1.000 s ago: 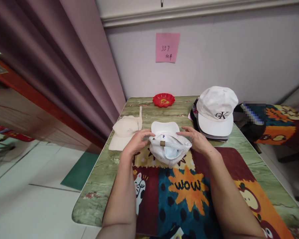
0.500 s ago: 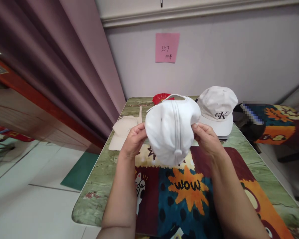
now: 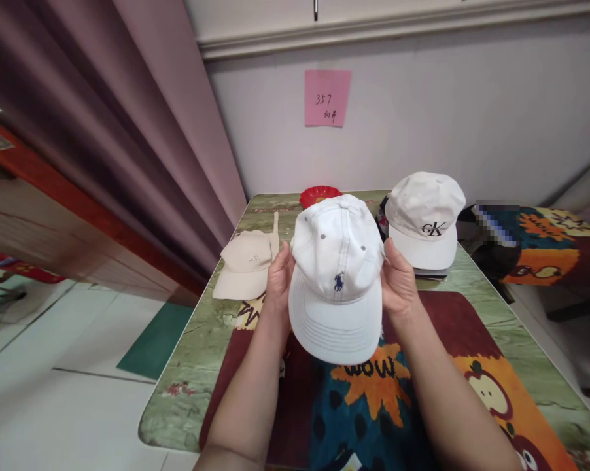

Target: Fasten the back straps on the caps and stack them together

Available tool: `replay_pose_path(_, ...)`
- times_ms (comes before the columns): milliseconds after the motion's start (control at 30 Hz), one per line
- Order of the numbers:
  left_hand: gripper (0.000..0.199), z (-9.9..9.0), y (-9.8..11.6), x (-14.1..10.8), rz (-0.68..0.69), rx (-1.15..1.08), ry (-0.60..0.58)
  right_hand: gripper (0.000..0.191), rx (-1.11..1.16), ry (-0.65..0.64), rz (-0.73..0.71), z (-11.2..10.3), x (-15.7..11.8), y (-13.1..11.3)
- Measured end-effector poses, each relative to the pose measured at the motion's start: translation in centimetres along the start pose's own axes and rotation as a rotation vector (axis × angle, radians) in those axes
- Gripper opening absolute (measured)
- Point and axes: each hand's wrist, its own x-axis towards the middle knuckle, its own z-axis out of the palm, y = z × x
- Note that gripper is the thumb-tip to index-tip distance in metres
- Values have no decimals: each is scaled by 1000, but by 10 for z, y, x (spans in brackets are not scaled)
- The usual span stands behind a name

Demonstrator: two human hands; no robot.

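Note:
A pale, nearly white baseball cap (image 3: 338,281) with a small navy horse-and-rider emblem is held up over the table, its brim toward me. My left hand (image 3: 278,278) grips the cap's left side and my right hand (image 3: 398,278) its right side; the fingers behind the cap are hidden. Left of it lies a beige cap (image 3: 246,261) with its strap sticking up. On the right a white cap (image 3: 425,222) with black "CK" letters sits on top of other dark-edged headwear, mostly covered.
A red fluted dish (image 3: 319,195) stands at the table's back edge. The colourful mat (image 3: 334,418) covers the middle of the green wood-patterned table (image 3: 177,392). A pink note (image 3: 327,98) is stuck on the wall, and a curtain (image 3: 177,98) hangs at the left.
The cap in my hands has turned from its back and crown to its front, so the brim and emblem now show. Both hands have shifted their hold along its sides.

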Motion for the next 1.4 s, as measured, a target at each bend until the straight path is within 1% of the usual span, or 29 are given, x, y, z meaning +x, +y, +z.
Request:
replay_pose_path(67, 60, 1, -8, -2, -16, 67, -11, 37, -35, -29, 33, 4, -1, 6)
replay_pose_path(133, 65, 0, -12, -3, 13, 174, -23, 45, -122, -42, 27, 7, -2, 9)
replay_pose_path(267, 80, -5, -12, -2, 163, 363, -28, 63, -335, 3, -105, 6, -2, 9)
replay_pose_path(333, 86, -7, -10, -2, 197, 396, -18, 65, -401, 35, -149, 2, -2, 7)
replay_pose_path(467, 92, -4, -10, -3, 185, 372, 1, 70, -467, 96, -189, -7, 0, 6)
replay_pose_path(533, 91, 0, -11, -4, 142, 345, -17, 76, -454, 120, -200, -8, 0, 7)
replay_pose_path(600, 88, 6, -13, -5, 64, 313, -51, 82, -415, 132, -213, -9, 1, 8)
replay_pose_path(700, 79, 12, -17, -5, -117, 254, -95, 83, -347, 137, -237, -9, 3, 7)
replay_pose_path(767, 74, 13, -20, -3, -250, 210, -109, 82, -335, 149, -260, -9, 4, 3)
replay_pose_path(833, 70, 11, -24, 1, -336, 181, -96, 79, -345, 164, -275, -8, 5, -1)
replay_pose_path(900, 63, 7, -25, 5, -352, 182, -40, 75, -317, 168, -248, -4, 6, -5)
replay_pose_path(1000, 49, 2, -22, 11, -259, 190, 128, 73, -184, 135, -89, 3, 7, -4)
replay_pose_path(1067, 40, 0, -15, 15, -141, 157, 276, 71, -103, 100, 52, 6, 9, 2)
replay_pose_path(1133, 35, -1, -5, 18, 13, 111, 406, 61, -61, 104, 142, 7, 11, 10)
replay_pose_path(1200, 30, -5, 6, 20, 178, 87, 478, 45, -52, 160, 157, 8, 12, 19)
replay_pose_path(1233, 28, -8, 11, 21, 255, 86, 496, 40, -57, 185, 152, 10, 12, 24)
replay_pose_path(1300, 25, -14, 18, 23, 373, 110, 518, 39, -70, 207, 135, 15, 11, 32)
replay_pose_path(1400, 22, -21, 21, 23, 475, 173, 536, 43, -58, 216, 89, 24, 8, 39)
